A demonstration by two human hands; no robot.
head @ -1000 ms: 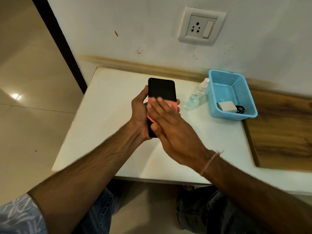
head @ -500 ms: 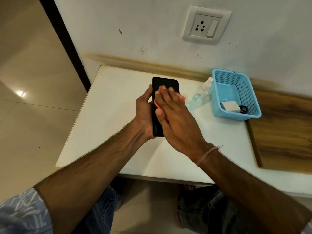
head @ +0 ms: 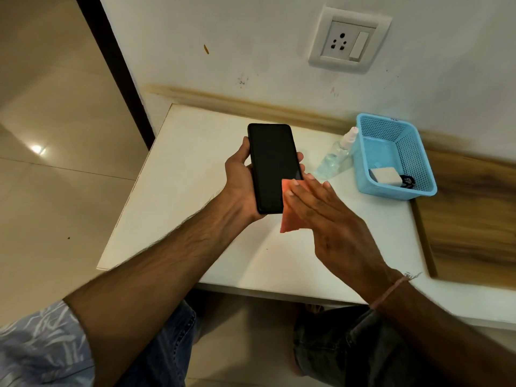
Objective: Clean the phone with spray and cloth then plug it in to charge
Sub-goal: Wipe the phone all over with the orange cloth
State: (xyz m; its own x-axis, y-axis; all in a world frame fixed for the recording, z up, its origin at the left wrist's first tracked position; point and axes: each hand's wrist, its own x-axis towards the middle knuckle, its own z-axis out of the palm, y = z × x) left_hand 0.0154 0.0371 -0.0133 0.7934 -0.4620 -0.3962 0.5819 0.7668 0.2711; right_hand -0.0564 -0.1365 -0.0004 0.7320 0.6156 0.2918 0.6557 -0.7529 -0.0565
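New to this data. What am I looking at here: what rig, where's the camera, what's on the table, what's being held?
There is no robot: a person works with bare hands, and one wide-angle camera worn on their head looks forward and down, so the arms enter from the bottom of the picture.

The left hand grips a black phone, screen dark, above a white table. The right hand, fingers flat, presses an orange-pink cloth against the phone's lower right edge.

On the table a clear spray bottle leans on a blue basket. In the basket lie a white charger block and a dark coil, probably its cable. A wall socket sits above, with nothing plugged in.
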